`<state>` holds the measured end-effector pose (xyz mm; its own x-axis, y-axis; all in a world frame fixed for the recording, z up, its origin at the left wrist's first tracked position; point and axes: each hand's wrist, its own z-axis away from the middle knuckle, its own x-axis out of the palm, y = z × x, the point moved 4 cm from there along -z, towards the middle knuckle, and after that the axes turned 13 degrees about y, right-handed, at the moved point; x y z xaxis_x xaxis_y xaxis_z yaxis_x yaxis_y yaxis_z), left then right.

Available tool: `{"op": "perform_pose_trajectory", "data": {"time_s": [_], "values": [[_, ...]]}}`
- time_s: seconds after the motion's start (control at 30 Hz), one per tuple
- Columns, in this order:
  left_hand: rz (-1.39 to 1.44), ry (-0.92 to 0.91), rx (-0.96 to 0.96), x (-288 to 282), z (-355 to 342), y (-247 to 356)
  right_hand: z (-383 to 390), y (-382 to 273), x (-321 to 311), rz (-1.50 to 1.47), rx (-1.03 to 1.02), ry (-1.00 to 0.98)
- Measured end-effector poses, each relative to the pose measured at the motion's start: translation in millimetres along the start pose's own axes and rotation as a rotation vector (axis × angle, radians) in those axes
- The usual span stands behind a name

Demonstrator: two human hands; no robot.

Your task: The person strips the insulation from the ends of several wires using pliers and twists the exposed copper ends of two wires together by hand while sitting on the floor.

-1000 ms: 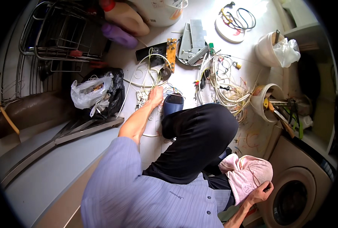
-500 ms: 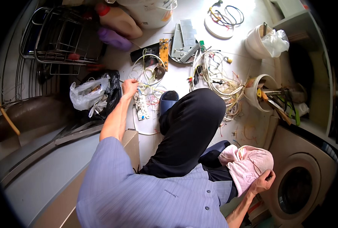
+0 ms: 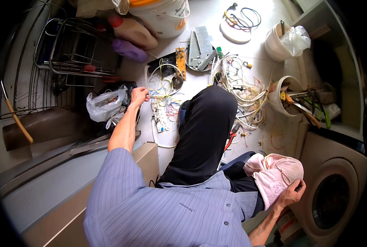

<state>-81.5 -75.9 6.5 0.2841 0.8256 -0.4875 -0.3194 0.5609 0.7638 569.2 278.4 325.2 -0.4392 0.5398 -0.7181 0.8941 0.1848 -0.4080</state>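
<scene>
My left hand (image 3: 141,95) pinches thin white and yellow wires (image 3: 162,94) left of my bent leg, with a white circuit board (image 3: 159,117) hanging or lying just below them. My right hand (image 3: 294,192) is curled on a pink towel (image 3: 269,171) bunched by my other leg at the lower right. Red-handled pliers (image 3: 228,144) lie beside my knee. A large tangle of cables (image 3: 249,103) spreads to the right of the knee. A yellow-orange board (image 3: 181,61) and grey metal parts (image 3: 200,49) sit farther forward.
Plastic bottles (image 3: 130,33), a white bucket (image 3: 158,18), a metal rack (image 3: 68,45) and plastic bags (image 3: 105,107) are on the left. A tool bucket (image 3: 282,109), another pail (image 3: 274,45) and a front-loading washer (image 3: 338,185) are on the right. A coiled cord (image 3: 249,18) lies at the back.
My left hand has moved left with the wires, and the circuit board shows more fully below it. My bent knee has shifted left, uncovering the red pliers. My right hand stays on the towel.
</scene>
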Motion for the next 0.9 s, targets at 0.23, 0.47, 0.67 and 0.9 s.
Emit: {"op": "perform_pose_trajectory", "data": {"time_s": [0.23, 0.47, 0.67, 0.9], "values": [[-0.211, -0.017, 0.177, 3.1, 0.3, 25.8, 7.4, 23.1, 2.1, -0.073, 0.083, 0.034], [-0.689, -0.018, 0.331, 2.3, 24.3, 74.3, 1.7, 9.9, -0.3, -0.088, -0.017, 0.121], [-0.981, -0.189, 0.457, 8.1, 10.5, 92.6, 1.7, 15.0, -4.0, -0.082, 0.002, 0.129], [-1.077, -0.308, 0.549, 60.8, -27.3, 185.7, 6.8, 17.4, -1.1, -0.067, 0.070, 0.098]]}}
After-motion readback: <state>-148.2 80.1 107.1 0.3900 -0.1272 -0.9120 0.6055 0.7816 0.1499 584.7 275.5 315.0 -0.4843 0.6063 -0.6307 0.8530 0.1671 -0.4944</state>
